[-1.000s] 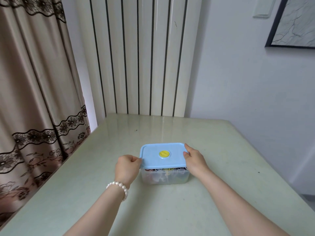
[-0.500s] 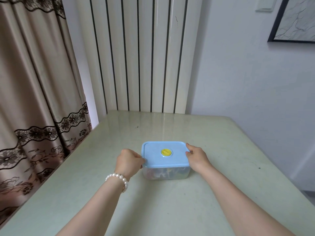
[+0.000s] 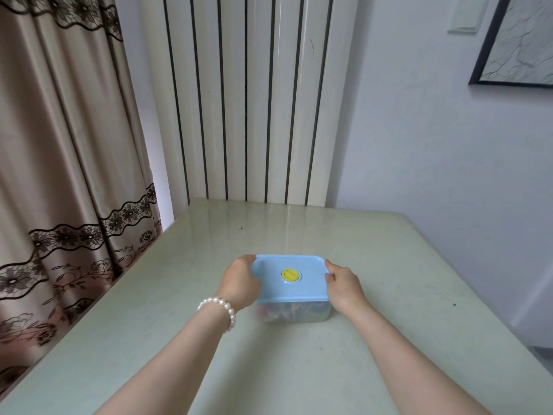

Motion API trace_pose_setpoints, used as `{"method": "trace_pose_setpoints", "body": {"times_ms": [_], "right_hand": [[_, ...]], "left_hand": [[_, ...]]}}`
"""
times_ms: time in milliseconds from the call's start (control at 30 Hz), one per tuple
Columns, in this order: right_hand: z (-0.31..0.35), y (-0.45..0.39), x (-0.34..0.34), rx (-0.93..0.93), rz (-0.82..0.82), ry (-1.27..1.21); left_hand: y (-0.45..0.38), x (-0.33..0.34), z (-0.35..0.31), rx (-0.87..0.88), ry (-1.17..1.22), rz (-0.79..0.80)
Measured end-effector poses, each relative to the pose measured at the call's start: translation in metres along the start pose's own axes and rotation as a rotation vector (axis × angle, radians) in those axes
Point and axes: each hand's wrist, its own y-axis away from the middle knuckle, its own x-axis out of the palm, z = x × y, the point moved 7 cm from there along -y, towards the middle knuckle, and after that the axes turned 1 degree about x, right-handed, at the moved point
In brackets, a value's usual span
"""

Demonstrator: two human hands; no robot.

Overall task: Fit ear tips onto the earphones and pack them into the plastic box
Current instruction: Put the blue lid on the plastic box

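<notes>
A clear plastic box (image 3: 294, 311) stands in the middle of the pale green table (image 3: 389, 295). A light blue lid (image 3: 288, 278) with a round yellow knob (image 3: 289, 274) lies on top of it. My left hand (image 3: 239, 283) grips the lid's left edge and my right hand (image 3: 344, 284) grips its right edge. Colourful contents show dimly through the box wall; I cannot make out earphones or ear tips.
A beige curtain (image 3: 65, 163) with dark lace bands hangs left of the table. A white ribbed radiator (image 3: 248, 100) stands behind the far edge. A framed picture (image 3: 517, 43) hangs on the right wall. A pearl bracelet (image 3: 220, 310) is on my left wrist.
The lid's near edge sat raised above the box a second ago; it now lies lower on the box. Both hands stay on the lid's sides, and the left hand has closed further over its corner.
</notes>
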Motion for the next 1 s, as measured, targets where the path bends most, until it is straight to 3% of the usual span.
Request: {"method": "trace_pose_setpoints", "body": {"times_ms": [167,367,567,733,833,1000], "right_hand": [[0.000,0.006,0.000,0.006,-0.023,0.000],[0.003,0.009,0.000,0.008,-0.044,0.028],[0.004,0.008,0.001,-0.015,-0.041,0.124],[0.015,0.003,-0.004,-0.028,-0.004,0.299],[0.030,0.001,0.001,-0.122,0.024,0.434],[0.038,-0.005,0.030,-0.377,0.218,0.532]], "left_hand": [[-0.008,0.007,-0.011,0.013,-0.121,-0.092],[-0.027,0.000,0.004,-0.034,-0.030,-0.237],[-0.031,0.004,-0.001,0.121,-0.421,-0.274],[-0.036,0.009,-0.003,0.159,-0.532,-0.232],[-0.033,0.010,-0.003,0.179,-0.559,-0.236],[-0.032,0.021,-0.008,0.292,-0.624,-0.165]]}}
